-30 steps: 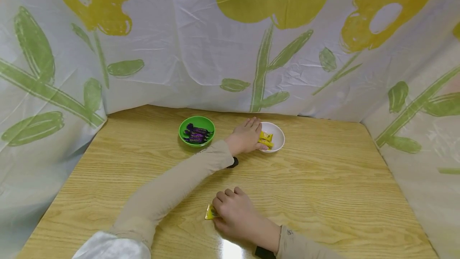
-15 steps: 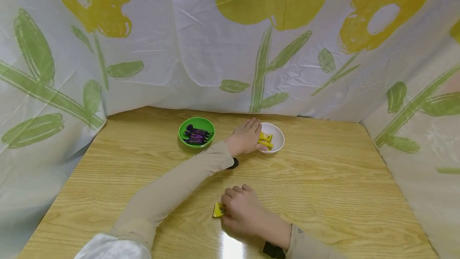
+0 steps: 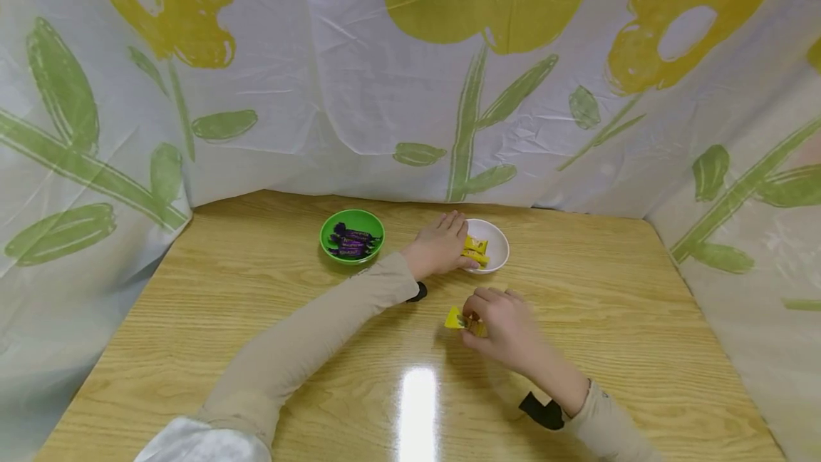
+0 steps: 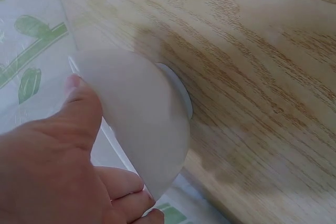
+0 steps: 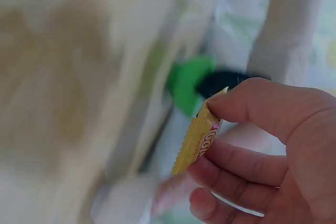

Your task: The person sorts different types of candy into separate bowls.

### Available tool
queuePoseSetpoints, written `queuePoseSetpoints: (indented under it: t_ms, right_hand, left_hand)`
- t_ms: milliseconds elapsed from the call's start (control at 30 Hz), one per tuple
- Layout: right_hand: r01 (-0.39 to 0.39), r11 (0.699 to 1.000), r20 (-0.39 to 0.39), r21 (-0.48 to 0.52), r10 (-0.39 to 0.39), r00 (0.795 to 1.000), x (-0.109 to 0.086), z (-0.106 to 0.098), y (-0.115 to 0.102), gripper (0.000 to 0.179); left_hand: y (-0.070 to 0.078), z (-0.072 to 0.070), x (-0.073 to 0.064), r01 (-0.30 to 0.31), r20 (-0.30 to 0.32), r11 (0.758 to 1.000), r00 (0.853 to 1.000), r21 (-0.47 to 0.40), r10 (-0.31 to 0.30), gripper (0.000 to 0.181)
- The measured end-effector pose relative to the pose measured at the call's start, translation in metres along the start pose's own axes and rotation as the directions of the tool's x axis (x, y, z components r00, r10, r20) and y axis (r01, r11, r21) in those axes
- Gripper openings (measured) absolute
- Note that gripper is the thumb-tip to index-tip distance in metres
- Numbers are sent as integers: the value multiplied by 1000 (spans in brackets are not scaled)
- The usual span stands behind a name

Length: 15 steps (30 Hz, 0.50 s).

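Observation:
In the head view my left hand [image 3: 438, 244] is at the left side of a white bowl [image 3: 497, 246], which has yellow candies [image 3: 475, 252] inside. The left wrist view shows its thumb and fingers holding the rim of the bowl [image 4: 144, 114] at two places; the inside is hidden there. My right hand [image 3: 509, 326] pinches a yellow-wrapped candy [image 3: 456, 319] above the table, in front of the white bowl. Up close, the candy [image 5: 197, 142] sits between thumb and fingertips, with part of its printed wrapper showing.
A green bowl [image 3: 376, 222] with several purple-wrapped candies [image 3: 349, 239] stands left of my left hand. The wooden table [image 3: 616, 326] ends at a hanging cloth [image 3: 288, 91] with printed flowers, at the back and both sides.
My right hand has moved right and away from me with the yellow candy, toward the white bowl. The left hand and both bowls have stayed in place.

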State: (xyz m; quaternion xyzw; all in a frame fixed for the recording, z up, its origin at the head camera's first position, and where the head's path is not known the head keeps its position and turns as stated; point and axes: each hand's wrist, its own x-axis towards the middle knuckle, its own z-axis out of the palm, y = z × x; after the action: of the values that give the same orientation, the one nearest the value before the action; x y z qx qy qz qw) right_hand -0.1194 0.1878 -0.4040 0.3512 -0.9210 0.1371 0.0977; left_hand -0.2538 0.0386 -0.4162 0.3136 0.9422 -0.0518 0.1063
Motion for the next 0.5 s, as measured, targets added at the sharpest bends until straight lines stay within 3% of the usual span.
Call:
queuePoseSetpoints:
  t_ms: [267,500]
  right_hand:
    - [-90,996,-123,2,90,988,3,-30,42,17]
    - [-217,975,-46,41,219,975,20,-35,78,14]
  left_hand:
    - [1,0,0,9,10,1000,1000,-8,-9,91]
    - [1,0,0,4,5,1000,1000,-3,-4,90]
